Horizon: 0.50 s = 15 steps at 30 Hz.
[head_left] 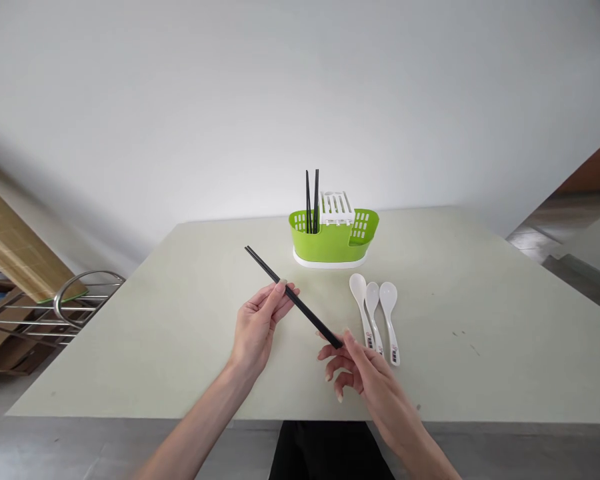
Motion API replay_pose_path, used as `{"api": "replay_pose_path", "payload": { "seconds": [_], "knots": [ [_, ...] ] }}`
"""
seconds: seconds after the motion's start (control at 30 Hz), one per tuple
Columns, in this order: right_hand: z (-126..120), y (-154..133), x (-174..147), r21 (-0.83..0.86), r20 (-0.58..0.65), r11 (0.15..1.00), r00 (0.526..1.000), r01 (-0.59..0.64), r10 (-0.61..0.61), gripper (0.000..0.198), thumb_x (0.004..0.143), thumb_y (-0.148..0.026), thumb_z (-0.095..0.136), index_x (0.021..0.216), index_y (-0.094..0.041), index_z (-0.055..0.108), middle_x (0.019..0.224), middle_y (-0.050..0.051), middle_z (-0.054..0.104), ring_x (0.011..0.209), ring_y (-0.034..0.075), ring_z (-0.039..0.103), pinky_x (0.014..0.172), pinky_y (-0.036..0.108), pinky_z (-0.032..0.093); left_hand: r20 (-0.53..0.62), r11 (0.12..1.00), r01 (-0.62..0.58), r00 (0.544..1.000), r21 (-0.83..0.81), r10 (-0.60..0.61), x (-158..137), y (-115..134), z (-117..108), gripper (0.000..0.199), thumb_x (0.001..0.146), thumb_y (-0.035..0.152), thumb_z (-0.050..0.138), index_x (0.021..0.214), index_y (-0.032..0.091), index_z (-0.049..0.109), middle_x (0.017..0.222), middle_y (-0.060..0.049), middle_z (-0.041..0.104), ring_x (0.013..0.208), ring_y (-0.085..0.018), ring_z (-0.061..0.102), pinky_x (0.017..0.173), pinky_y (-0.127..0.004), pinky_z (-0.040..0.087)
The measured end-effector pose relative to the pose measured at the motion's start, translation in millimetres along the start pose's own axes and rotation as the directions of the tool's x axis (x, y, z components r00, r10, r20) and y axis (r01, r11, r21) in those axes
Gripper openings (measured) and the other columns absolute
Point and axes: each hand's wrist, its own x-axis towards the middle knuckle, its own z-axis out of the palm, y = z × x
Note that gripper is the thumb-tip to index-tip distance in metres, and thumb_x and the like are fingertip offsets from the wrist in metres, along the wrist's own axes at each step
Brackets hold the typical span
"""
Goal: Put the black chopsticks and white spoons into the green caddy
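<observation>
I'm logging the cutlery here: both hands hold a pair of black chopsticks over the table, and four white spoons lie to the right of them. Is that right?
Not quite. The head view shows three white spoons, not four. The rest holds: the left hand and right hand hold the black chopsticks over the table, and the spoons lie to the right of them.

You have three white spoons (375,313) lying just in front of the one green holder (333,237), two black chopsticks (312,200) standing in it, and two more chopsticks (293,297) held left of the spoons.
</observation>
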Motion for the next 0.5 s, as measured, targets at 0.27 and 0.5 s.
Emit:
{"api": "replay_pose_path", "payload": {
  "seconds": [0.27, 0.5],
  "knots": [
    [1.9, 4.5, 6.0, -0.27, 0.044, 0.955, 0.993, 0.121, -0.113, 0.069, 0.088, -0.08, 0.06, 0.109, -0.016, 0.076, 0.082, 0.007, 0.068, 0.067, 0.017, 0.06, 0.051, 0.027, 0.049, 0.004, 1.0, 0.019, 1.0, -0.011, -0.019, -1.1, -1.8, -2.7, 0.034, 0.078, 0.038, 0.091, 0.098, 0.013, 0.079, 0.108, -0.011, 0.082, 0.113, -0.026, 0.076, 0.114, -0.042, 0.053],
    [-4.1, 9.7, 1.8, -0.422, 0.091, 0.887, 0.982, 0.188, -0.165, 0.065, 0.096, -0.078, 0.049, 0.102, -0.018, 0.074, 0.072, 0.002, 0.06, 0.059, 0.014, 0.054, 0.056, 0.028, 0.045, 0.024, 0.998, 0.056, 0.998, -0.012, -0.056, -3.3, -0.9, -5.7, 0.034, 0.074, 0.037, 0.093, 0.095, 0.013, 0.079, 0.107, -0.012, 0.082, 0.111, -0.027, 0.077, 0.113, -0.042, 0.054]
  ]
}}
